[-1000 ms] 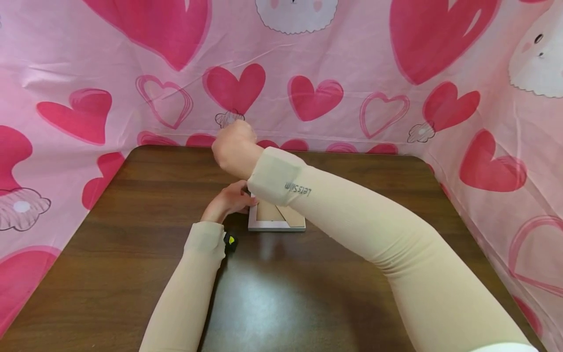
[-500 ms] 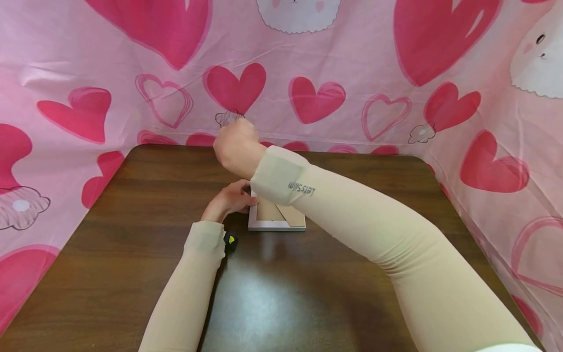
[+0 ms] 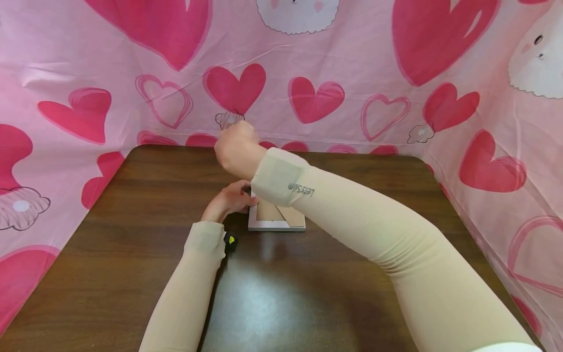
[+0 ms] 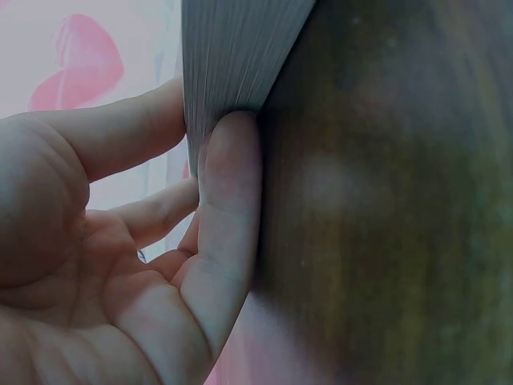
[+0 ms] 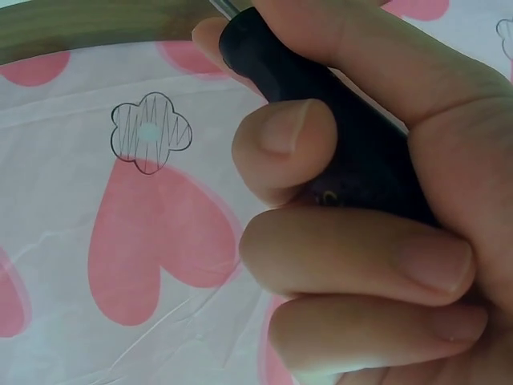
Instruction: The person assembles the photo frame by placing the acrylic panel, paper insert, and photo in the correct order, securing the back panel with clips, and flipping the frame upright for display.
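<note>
A white picture frame [image 3: 270, 226] lies back side up on the table, showing its tan backing [image 3: 266, 212] and a slanted tan flap. My left hand [image 3: 228, 199] grips its left side; in the left wrist view the thumb and fingers meet the grey-looking edge [image 4: 228, 64], with one finger down by the tabletop. Above the frame's far end is my right hand [image 3: 237, 149], seen from the back. The right wrist view shows this hand's fingers curled round the dark handle of a screwdriver [image 5: 365, 160]. Only a bit of metal shaft shows; its tip is hidden.
The brown wooden table [image 3: 132, 274] stretches around the frame. A pink heart-patterned cloth [image 3: 176, 49] hangs behind and at both sides. By the left wrist is a small black object [image 3: 230, 241] with a yellow-green patch. My right forearm crosses over the frame's right part.
My right hand has shifted very slightly to the right. The left hand and the picture frame have stayed in place.
</note>
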The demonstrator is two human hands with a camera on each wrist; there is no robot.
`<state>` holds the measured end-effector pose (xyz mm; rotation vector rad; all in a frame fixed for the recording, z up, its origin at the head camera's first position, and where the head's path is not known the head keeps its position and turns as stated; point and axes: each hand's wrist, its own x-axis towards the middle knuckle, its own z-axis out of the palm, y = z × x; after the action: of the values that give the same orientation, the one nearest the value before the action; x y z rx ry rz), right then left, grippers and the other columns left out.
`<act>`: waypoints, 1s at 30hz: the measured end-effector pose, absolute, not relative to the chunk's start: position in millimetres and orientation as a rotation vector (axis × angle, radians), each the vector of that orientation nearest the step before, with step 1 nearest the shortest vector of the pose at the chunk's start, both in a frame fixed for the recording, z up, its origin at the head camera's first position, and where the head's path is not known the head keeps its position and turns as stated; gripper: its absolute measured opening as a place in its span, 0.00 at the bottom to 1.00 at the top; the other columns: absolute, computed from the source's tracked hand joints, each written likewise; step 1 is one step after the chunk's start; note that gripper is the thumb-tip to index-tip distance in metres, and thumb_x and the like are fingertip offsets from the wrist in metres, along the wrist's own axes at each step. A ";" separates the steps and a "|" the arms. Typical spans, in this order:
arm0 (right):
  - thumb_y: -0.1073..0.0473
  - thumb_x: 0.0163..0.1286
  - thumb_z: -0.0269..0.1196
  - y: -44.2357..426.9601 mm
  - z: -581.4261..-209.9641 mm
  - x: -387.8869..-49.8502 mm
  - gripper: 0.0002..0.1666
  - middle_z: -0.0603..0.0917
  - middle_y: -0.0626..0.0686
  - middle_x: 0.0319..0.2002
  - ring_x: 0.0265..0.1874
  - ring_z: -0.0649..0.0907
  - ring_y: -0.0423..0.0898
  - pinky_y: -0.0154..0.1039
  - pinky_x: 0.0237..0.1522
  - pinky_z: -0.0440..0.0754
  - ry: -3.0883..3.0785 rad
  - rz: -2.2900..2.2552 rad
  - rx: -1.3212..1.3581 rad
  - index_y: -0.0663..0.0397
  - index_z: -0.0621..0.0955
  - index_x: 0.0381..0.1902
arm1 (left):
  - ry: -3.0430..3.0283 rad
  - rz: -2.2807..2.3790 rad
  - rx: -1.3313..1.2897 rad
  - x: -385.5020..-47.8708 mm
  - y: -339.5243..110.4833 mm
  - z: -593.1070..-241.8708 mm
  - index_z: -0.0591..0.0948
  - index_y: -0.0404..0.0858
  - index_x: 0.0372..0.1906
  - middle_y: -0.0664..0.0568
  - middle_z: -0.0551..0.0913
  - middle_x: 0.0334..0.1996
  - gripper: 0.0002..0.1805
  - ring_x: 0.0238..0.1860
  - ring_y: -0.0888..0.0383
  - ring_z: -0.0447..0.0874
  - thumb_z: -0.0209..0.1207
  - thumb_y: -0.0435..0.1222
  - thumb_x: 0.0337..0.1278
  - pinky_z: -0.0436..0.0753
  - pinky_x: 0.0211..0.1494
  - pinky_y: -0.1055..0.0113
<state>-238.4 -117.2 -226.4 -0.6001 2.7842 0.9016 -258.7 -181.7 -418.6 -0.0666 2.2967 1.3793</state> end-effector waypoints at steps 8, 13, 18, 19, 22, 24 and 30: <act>0.49 0.83 0.51 -112.9 -228.9 -240.7 0.20 0.84 0.39 0.53 0.47 0.82 0.38 0.37 0.54 0.86 2.795 0.864 -0.612 0.37 0.84 0.62 | 2.310 1.372 -0.060 -256.1 -180.9 -418.3 0.64 0.36 0.81 0.38 0.78 0.52 0.38 0.54 0.42 0.85 0.66 0.36 0.72 0.85 0.64 0.47; 0.48 0.80 0.57 -94.2 -228.2 -246.7 0.17 0.85 0.43 0.53 0.54 0.84 0.42 0.41 0.58 0.86 2.784 0.832 -0.768 0.40 0.86 0.59 | 2.344 1.338 -0.056 -254.7 -180.0 -418.6 0.62 0.37 0.82 0.37 0.78 0.51 0.39 0.53 0.42 0.86 0.65 0.37 0.73 0.87 0.62 0.49; 0.51 0.69 0.67 -74.8 -226.5 -253.9 0.13 0.83 0.47 0.49 0.47 0.82 0.46 0.44 0.49 0.89 2.737 0.830 -0.886 0.43 0.87 0.49 | 2.349 1.343 -0.050 -254.9 -179.1 -419.6 0.61 0.36 0.82 0.36 0.80 0.51 0.39 0.51 0.42 0.88 0.64 0.37 0.74 0.88 0.59 0.51; 0.52 0.67 0.68 -71.4 -226.2 -255.3 0.12 0.82 0.48 0.48 0.46 0.81 0.46 0.44 0.48 0.89 2.730 0.822 -0.890 0.44 0.87 0.48 | 2.349 1.347 -0.046 -254.9 -179.0 -419.8 0.61 0.36 0.82 0.36 0.81 0.51 0.39 0.51 0.43 0.88 0.64 0.37 0.74 0.89 0.59 0.52; 0.53 0.64 0.70 -61.9 -226.1 -259.1 0.11 0.80 0.48 0.45 0.42 0.78 0.46 0.44 0.47 0.88 2.709 0.792 -0.901 0.45 0.86 0.44 | 2.338 1.373 -0.050 -254.1 -178.6 -419.8 0.62 0.36 0.82 0.37 0.81 0.50 0.39 0.50 0.44 0.88 0.64 0.36 0.73 0.89 0.59 0.52; 0.55 0.64 0.68 -55.7 -226.6 -261.1 0.09 0.79 0.49 0.42 0.40 0.78 0.47 0.44 0.46 0.87 2.706 0.760 -0.919 0.46 0.85 0.42 | 2.328 1.392 -0.050 -253.3 -178.2 -419.5 0.62 0.36 0.82 0.38 0.81 0.49 0.39 0.49 0.45 0.88 0.64 0.35 0.73 0.88 0.59 0.52; 0.56 0.65 0.66 -37.9 -228.0 -265.7 0.05 0.77 0.49 0.38 0.37 0.76 0.48 0.46 0.45 0.86 2.705 0.671 -0.948 0.48 0.83 0.38 | 2.310 1.410 -0.057 -251.7 -177.5 -418.5 0.62 0.35 0.81 0.40 0.79 0.47 0.38 0.49 0.48 0.86 0.64 0.35 0.74 0.88 0.61 0.52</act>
<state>-265.7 -37.9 -228.0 -0.9476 2.7052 0.6714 -251.7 -177.5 -418.5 -0.0575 2.3100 1.4097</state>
